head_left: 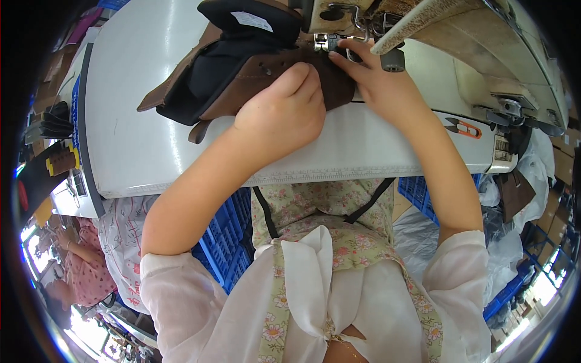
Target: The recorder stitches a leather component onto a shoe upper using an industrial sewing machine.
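Brown leather boot upper [254, 72], black padded lining, left hand [281, 115] gripping it, right hand [378, 81] pinching its edge

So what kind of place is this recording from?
Most likely a shoe or leather-goods sewing workshop. An industrial sewing machine stands on a white worktable, both hands press a brown leather shoe upper under its needle, and blue plastic crates sit below.

- One view only, head-worn fisheye, looks steeply down from above the person's own chest.
- Faces forward over the white bench [181, 139]; hands close, near the top edge.
- Rim bends edges; corners black.
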A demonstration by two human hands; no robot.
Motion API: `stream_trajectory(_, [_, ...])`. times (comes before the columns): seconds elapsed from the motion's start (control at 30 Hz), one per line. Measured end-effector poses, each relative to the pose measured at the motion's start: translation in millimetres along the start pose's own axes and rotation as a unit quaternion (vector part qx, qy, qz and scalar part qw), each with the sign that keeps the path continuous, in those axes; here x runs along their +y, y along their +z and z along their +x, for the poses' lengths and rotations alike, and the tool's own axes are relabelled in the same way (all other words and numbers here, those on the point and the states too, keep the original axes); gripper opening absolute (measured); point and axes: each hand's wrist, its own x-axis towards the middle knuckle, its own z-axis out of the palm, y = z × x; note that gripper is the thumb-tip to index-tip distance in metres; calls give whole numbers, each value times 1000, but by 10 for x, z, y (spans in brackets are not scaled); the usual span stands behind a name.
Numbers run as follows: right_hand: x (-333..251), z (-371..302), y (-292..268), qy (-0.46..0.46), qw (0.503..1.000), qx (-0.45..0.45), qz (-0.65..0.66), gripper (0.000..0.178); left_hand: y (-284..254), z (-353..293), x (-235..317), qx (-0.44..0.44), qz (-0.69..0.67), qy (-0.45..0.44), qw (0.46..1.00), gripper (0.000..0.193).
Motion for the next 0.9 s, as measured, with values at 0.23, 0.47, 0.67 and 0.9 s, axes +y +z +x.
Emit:
stream_trajectory(0.23, [-13,-61,28,-4,999,-3,-35,48,-3,6,10,-12,5,1,1000,28])
stream_trajectory(0.47, [-60,-39,-50,25,999,-19,-18,45,-11,-4,-21,-14,4,8,1000,30])
stream_trajectory(0.67, [-52,-39,-33,19,1000,-8,-12,43,-36,1,-50,-22,-2,12,1000,29])
stream_trajectory(0.9, [-20,-36,-29,8,1000,-14,-22,41,-26,-11,-70,-22,-11,18,1000,29])
